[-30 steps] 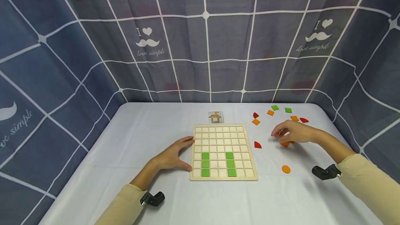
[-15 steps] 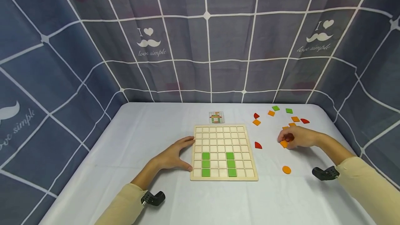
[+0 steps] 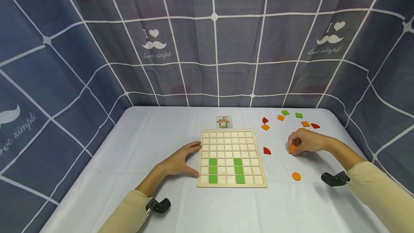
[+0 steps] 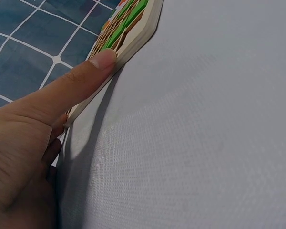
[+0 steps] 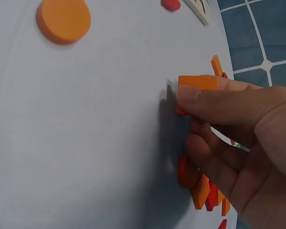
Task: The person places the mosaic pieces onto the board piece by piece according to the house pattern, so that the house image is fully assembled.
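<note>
My right hand pinches an orange square tile between thumb and fingers at the right of the table. In the right wrist view the thumb presses on the face of this tile, which stands tilted up. A wooden grid board lies mid-table, with green square tiles filling two short columns in its lower rows. Against the board's left edge rests my left hand, fingers and thumb spread. The left wrist view shows the thumb touching the board's rim.
Behind the board lies a small pattern card. Loose pieces surround the right hand: an orange disc, red quarter-circles, orange squares and green tiles. A grey checked curtain encloses the white table.
My right hand came down from slightly further left onto the orange square tile, gripped it and tipped it up. The left hand and the board have stayed put.
</note>
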Tool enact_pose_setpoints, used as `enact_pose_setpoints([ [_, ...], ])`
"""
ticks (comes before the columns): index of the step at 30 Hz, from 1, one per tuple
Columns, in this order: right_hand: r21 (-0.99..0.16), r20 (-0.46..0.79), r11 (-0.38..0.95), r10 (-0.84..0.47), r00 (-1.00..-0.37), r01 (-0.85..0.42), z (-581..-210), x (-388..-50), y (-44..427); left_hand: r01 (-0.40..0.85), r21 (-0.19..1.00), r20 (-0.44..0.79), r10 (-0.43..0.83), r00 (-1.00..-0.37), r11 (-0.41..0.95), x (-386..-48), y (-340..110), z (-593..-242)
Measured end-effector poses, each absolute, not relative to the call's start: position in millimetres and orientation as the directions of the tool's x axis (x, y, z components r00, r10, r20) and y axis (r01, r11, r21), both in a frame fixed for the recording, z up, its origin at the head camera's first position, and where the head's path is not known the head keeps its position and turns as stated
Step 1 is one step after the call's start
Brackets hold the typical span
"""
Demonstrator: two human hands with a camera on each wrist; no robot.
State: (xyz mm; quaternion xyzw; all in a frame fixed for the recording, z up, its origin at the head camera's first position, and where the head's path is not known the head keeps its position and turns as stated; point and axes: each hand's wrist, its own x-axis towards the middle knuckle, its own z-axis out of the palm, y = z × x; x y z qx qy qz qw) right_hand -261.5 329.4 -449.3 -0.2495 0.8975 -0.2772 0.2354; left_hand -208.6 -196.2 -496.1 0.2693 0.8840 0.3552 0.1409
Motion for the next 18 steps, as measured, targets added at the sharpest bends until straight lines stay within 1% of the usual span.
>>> enact_pose_setpoints([
  [6,-0.642,-0.305,0.711,-0.581,-0.755,-0.288,-443.3,-259.7,312.8,0.385,0.705,-0.05,0.583,-0.811,0.596,-208.8,-196.9,-495.3],
  [11,-0.638,-0.291,0.703,-0.598,-0.747,-0.314,-439.2,-259.5,294.7,0.392,0.707,-0.043,0.589,-0.807,0.589,-209.0,-197.1,-495.7],
  [18,-0.681,-0.252,0.646,-0.648,-0.718,-0.345,-437.1,-258.9,266.7,0.39,0.706,-0.046,0.587,-0.808,0.592,-208.2,-196.5,-495.3],
])
